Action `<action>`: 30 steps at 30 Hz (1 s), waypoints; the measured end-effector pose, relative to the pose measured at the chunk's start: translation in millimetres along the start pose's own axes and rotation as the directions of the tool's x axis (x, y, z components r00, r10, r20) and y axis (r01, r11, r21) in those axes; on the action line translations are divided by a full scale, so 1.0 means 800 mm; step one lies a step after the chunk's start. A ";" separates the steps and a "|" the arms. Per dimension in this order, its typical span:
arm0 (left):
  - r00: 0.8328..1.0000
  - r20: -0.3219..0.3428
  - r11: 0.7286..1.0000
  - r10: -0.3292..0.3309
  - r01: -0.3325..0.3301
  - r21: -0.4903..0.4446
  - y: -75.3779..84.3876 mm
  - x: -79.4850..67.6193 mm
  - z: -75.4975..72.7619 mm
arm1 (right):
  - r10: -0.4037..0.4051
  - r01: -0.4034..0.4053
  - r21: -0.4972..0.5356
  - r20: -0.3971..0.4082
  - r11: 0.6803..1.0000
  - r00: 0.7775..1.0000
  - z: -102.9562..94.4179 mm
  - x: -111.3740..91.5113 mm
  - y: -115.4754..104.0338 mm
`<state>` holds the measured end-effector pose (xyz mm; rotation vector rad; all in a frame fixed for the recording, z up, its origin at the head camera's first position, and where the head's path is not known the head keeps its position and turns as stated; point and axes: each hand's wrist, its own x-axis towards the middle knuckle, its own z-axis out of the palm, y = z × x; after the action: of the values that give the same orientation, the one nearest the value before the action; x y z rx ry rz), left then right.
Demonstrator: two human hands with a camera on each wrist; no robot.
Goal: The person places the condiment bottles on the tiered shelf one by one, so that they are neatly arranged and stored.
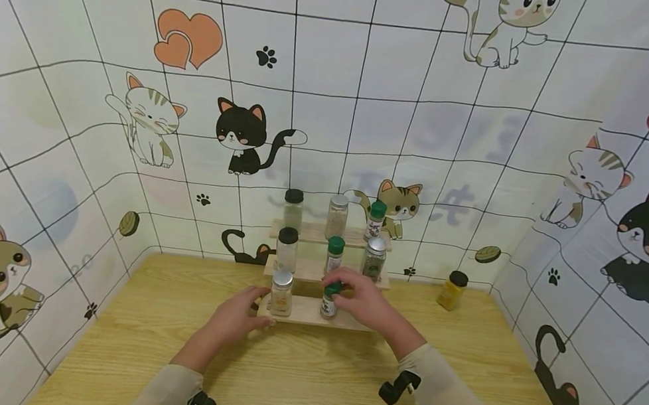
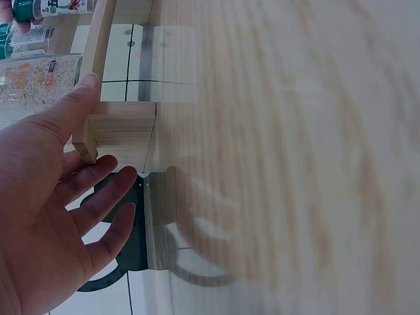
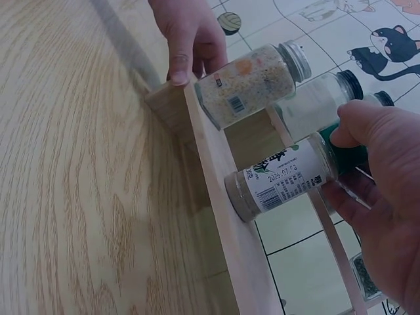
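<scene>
A three-tier wooden spice rack [image 1: 302, 319] stands on the table. My left hand [image 1: 236, 316] holds the left end of its bottom tier, thumb on the front edge and index finger behind the corner; the other fingers spread loosely in the left wrist view. My right hand [image 1: 363, 298] pinches the green cap of a small spice jar [image 3: 282, 177] with a white printed label. That jar's base is at the bottom tier's board, upright in the head view. Left of it on the same tier is a silver-capped jar [image 1: 281, 294] of pale grains.
On the middle tier stand a black-capped jar [image 1: 286, 249], a green-capped jar [image 1: 335, 250] and a silver-capped jar [image 1: 375, 259]. Three more jars line the top tier. A yellow jar with a black lid [image 1: 453, 290] sits at the table's back right. A cat-patterned wall covering [image 1: 322, 115] surrounds the table.
</scene>
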<state>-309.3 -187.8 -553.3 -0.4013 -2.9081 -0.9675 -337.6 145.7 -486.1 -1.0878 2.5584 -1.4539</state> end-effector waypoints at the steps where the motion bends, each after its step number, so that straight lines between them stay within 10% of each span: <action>1: 1.000 0.000 1.000 0.000 0.000 0.001 0.000 0.000 0.000 | 0.003 -0.003 0.006 0.001 1.000 1.000 0.000 0.000 0.000; 30: 0.999 0.009 0.999 -0.035 0.035 -0.012 -0.003 0.001 0.005 | 0.073 -0.076 -0.023 -0.113 0.997 0.991 -0.030 -0.037 0.003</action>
<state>-310.6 -187.3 -557.6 -0.3577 -2.9280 -0.9910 -324.3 181.2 -483.6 -0.9282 2.6692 -1.5088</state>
